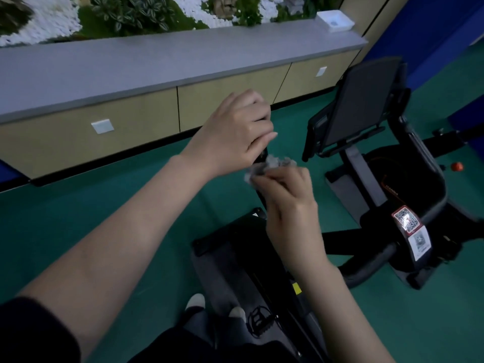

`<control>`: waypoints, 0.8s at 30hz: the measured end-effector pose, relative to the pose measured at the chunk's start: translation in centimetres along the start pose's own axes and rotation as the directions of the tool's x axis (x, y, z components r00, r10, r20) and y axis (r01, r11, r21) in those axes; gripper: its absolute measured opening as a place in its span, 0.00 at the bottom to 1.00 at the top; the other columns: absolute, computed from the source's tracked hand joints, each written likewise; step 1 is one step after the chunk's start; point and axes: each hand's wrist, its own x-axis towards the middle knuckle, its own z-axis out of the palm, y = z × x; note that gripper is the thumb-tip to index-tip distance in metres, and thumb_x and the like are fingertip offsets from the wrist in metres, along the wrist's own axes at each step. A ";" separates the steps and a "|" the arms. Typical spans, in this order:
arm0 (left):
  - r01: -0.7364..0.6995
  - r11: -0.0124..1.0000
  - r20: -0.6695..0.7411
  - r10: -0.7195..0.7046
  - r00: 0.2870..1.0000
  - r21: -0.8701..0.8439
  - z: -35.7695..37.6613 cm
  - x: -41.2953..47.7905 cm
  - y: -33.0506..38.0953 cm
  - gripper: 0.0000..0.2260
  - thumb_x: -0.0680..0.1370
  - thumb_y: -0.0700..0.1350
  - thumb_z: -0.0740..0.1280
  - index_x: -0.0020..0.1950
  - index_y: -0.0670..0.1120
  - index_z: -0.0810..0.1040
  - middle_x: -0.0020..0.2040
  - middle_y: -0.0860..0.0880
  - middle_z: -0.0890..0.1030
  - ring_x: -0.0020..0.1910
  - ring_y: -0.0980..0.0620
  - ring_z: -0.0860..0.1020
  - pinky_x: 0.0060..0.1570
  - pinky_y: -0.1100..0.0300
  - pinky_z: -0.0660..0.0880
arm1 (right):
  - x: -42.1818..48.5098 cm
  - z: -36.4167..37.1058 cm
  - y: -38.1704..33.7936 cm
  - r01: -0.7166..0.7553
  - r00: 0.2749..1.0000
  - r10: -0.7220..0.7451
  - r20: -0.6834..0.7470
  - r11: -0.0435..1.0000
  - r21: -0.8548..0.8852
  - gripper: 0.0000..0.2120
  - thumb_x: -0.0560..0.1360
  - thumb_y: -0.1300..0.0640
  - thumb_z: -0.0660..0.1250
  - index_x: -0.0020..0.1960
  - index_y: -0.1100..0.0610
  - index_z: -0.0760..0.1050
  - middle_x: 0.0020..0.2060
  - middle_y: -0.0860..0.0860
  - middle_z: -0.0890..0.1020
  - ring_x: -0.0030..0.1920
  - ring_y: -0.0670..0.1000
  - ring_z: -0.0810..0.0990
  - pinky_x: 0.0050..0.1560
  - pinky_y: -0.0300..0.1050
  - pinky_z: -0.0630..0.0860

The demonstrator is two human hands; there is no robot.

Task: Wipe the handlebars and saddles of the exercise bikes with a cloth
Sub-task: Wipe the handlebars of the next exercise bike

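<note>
Left hand [235, 132] wrapped on the handlebar [262, 157] at frame centre, right hand [285, 189] pinching the cloth [269, 166] against it; apparently mid-wipe, saddles unseen, probably remaining.

On the dark curved frame of the black exercise bike [408, 195] at the right, small orange lettering [390, 190] runs along an orange line — it looks like a brand name, too small and blurred to spell out. Lower on the same frame sit two stickers: a red-bordered QR-code label [406, 219] and, just below it, a white label with a second QR code [420, 241] — any fine print on either cannot be read.
</note>
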 end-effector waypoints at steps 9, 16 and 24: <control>-0.130 0.980 0.077 0.119 0.990 0.154 0.3 -0.3 0.0 0.17 0.80 0.51 0.58 0.46 0.44 0.84 0.44 0.51 0.82 0.59 0.47 0.75 0.73 0.52 0.52 | -2.8 -2.8 0.8 -0.210 0.978 0.210 0.011 0.977 0.043 0.09 0.76 0.67 0.65 0.53 0.60 0.81 0.48 0.51 0.79 0.50 0.52 0.77 0.51 0.41 0.72; -0.150 0.967 0.150 0.120 0.981 0.205 0.8 -2.7 0.9 0.17 0.81 0.52 0.56 0.58 0.45 0.81 0.60 0.47 0.79 0.70 0.45 0.68 0.74 0.47 0.48 | 1.5 -1.6 2.9 -0.567 0.823 0.530 0.202 0.755 0.329 0.10 0.77 0.62 0.64 0.53 0.54 0.81 0.45 0.46 0.84 0.49 0.43 0.81 0.52 0.38 0.76; -0.089 0.965 0.141 0.055 0.989 0.247 0.6 -2.6 1.7 0.16 0.80 0.51 0.58 0.55 0.45 0.81 0.56 0.46 0.79 0.68 0.44 0.69 0.75 0.48 0.46 | 0.4 -2.3 5.5 -0.660 0.748 0.477 0.461 0.606 0.443 0.09 0.78 0.64 0.62 0.49 0.59 0.81 0.43 0.56 0.84 0.48 0.56 0.82 0.55 0.56 0.78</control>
